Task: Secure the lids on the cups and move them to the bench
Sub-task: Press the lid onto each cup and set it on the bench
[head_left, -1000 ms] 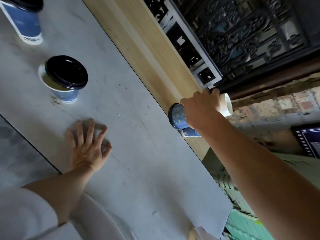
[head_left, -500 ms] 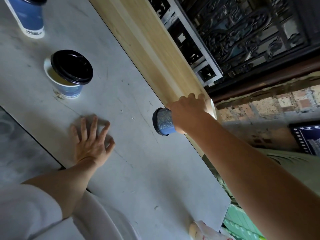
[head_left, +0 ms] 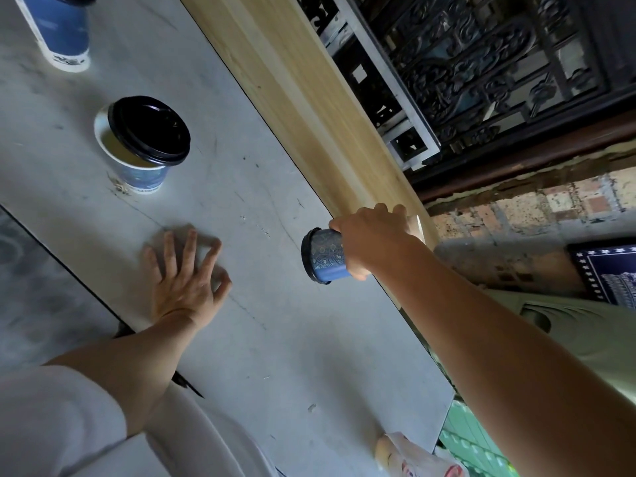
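Three cups in view. Right hand [head_left: 373, 237] clenched around a blue patterned cup [head_left: 327, 256], black lid [head_left: 305, 256] on it; cup is tipped on its side in the grip, lid end pointing toward the left hand, base end hidden behind the fingers. Cup sits at the seam where the grey tabletop [head_left: 275, 339] meets the wooden bench [head_left: 309, 98]; cannot tell whether it touches either surface.

Left hand [head_left: 187, 277] released, palm down, fingers spread flat on the tabletop, holding nothing. Well apart from the held cup, bare grey surface between them.

Beyond the left hand, second cup [head_left: 137, 170] stands upright, its black lid [head_left: 148, 129] resting skewed, off-centre, a crescent of liquid showing at one side. Further out again, a tall blue cup [head_left: 62, 32] at the frame's top corner, upright, top cut off.

Bench runs along the tabletop's far edge past the right hand, its planks bare as far as seen. Dark ornate grille [head_left: 499, 63] and brick wall [head_left: 533, 208] lie beyond the bench. Near tabletop edge passes just behind the left wrist.
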Action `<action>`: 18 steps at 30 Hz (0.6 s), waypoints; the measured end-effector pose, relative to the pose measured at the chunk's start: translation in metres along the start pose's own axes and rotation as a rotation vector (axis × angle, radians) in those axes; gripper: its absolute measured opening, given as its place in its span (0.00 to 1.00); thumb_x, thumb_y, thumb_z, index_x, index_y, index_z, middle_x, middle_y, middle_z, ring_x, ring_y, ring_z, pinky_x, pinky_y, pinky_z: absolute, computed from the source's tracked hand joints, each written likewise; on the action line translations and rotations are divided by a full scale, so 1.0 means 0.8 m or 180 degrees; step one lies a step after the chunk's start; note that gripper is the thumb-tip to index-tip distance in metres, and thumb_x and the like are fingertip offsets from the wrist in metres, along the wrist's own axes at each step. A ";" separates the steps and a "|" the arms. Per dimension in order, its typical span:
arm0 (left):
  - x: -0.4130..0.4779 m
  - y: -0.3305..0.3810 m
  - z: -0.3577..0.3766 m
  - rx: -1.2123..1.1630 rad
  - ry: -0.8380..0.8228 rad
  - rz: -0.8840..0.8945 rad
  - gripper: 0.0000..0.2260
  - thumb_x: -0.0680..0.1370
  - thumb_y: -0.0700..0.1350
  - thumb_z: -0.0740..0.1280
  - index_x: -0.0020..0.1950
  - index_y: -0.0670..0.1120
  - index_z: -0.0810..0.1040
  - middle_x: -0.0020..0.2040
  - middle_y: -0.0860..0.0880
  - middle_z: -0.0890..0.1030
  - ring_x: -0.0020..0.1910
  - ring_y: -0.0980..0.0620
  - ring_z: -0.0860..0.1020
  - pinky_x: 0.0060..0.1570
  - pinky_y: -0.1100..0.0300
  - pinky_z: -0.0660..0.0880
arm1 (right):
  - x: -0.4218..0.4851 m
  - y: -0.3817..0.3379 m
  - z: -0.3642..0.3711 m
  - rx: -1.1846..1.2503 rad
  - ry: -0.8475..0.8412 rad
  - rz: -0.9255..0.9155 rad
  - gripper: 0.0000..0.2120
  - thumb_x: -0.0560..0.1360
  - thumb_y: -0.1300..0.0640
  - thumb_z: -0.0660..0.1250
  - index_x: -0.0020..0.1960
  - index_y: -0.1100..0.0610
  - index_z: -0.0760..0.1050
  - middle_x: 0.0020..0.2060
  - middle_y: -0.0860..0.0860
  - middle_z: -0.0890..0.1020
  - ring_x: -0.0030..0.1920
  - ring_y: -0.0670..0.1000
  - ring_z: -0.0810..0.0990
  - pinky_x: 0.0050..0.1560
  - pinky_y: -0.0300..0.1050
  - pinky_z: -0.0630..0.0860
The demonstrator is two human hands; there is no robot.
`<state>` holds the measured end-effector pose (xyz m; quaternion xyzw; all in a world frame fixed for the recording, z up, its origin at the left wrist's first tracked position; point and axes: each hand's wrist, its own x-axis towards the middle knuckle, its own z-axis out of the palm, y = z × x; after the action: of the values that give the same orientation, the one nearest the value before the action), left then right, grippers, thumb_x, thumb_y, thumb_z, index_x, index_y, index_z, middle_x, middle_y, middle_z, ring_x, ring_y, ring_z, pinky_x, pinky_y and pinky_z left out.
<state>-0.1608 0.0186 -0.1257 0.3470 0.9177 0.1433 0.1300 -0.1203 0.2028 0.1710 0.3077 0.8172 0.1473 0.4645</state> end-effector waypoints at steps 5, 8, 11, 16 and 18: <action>0.000 0.000 -0.002 -0.0037 0.0064 0.0040 0.31 0.73 0.63 0.61 0.76 0.56 0.68 0.81 0.44 0.57 0.81 0.37 0.43 0.75 0.37 0.32 | -0.007 0.000 -0.006 -0.0078 0.0029 0.0045 0.26 0.70 0.61 0.65 0.66 0.45 0.71 0.52 0.51 0.75 0.61 0.58 0.72 0.63 0.55 0.65; 0.000 0.000 -0.004 -0.0083 0.0053 0.0067 0.32 0.72 0.63 0.59 0.76 0.55 0.68 0.81 0.43 0.57 0.81 0.36 0.44 0.74 0.39 0.30 | -0.008 -0.002 -0.008 -0.0064 0.0014 0.0054 0.25 0.70 0.61 0.65 0.65 0.45 0.71 0.53 0.51 0.75 0.62 0.58 0.72 0.64 0.55 0.65; 0.000 -0.002 -0.003 -0.0081 0.0034 0.0066 0.32 0.73 0.62 0.64 0.76 0.56 0.68 0.82 0.43 0.55 0.81 0.38 0.41 0.75 0.38 0.31 | -0.009 -0.004 -0.010 -0.0064 -0.0001 0.0063 0.25 0.70 0.61 0.65 0.65 0.45 0.71 0.53 0.51 0.75 0.62 0.57 0.71 0.64 0.55 0.64; 0.000 -0.003 -0.003 -0.0021 0.0008 0.0102 0.33 0.72 0.63 0.61 0.77 0.56 0.66 0.82 0.43 0.55 0.80 0.39 0.39 0.75 0.37 0.32 | -0.010 -0.008 -0.011 -0.0108 -0.0115 0.0117 0.26 0.69 0.62 0.66 0.65 0.46 0.72 0.49 0.51 0.72 0.62 0.58 0.71 0.65 0.56 0.64; 0.000 -0.002 -0.005 -0.0002 -0.0025 0.0109 0.33 0.73 0.63 0.64 0.77 0.56 0.66 0.82 0.43 0.55 0.81 0.35 0.43 0.74 0.37 0.32 | -0.010 -0.010 -0.010 -0.0119 -0.0125 0.0127 0.26 0.69 0.62 0.66 0.65 0.46 0.72 0.48 0.51 0.71 0.61 0.58 0.71 0.64 0.56 0.64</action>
<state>-0.1631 0.0165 -0.1229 0.3631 0.9111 0.1445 0.1312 -0.1271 0.1922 0.1761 0.3181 0.7988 0.1657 0.4831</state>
